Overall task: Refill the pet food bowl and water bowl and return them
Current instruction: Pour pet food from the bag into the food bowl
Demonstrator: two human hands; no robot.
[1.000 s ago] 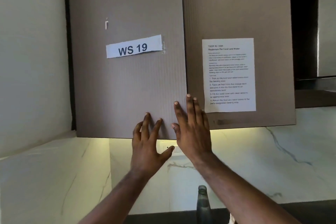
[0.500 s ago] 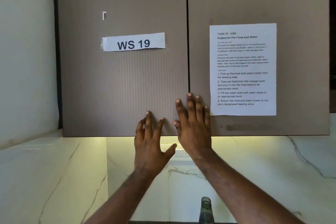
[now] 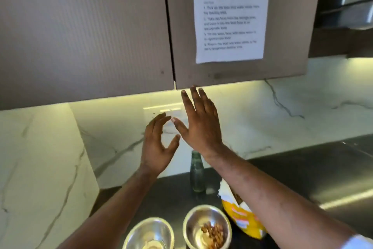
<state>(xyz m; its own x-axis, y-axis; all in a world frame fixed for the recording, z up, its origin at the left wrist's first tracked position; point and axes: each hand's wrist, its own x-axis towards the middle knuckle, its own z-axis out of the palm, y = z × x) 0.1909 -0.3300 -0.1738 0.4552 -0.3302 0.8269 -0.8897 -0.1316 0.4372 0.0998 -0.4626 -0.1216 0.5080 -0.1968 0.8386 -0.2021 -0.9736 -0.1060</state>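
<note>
Two steel bowls stand on the dark counter at the bottom of the view. The left bowl (image 3: 149, 233) looks nearly empty; the right bowl (image 3: 206, 226) holds some brown kibble. A yellow pet food bag (image 3: 243, 217) lies open just right of them, partly under my right forearm. A green glass bottle (image 3: 196, 174) stands behind the bowls. My left hand (image 3: 156, 145) and my right hand (image 3: 201, 125) are raised in the air below the wall cupboard, fingers spread, holding nothing. The right fingertips almost reach the cupboard's lower edge.
Brown wall cupboard doors (image 3: 84, 32) hang overhead, with a printed task sheet (image 3: 230, 14) taped to the right one. A marble backsplash (image 3: 282, 119) runs behind the counter, a marble side wall (image 3: 40, 168) stands left. A steel surface (image 3: 347, 186) lies at right.
Both hands have come off the cupboard doors and dropped below their lower edge. The view has tilted down, bringing the bowls, bag and bottle into sight.
</note>
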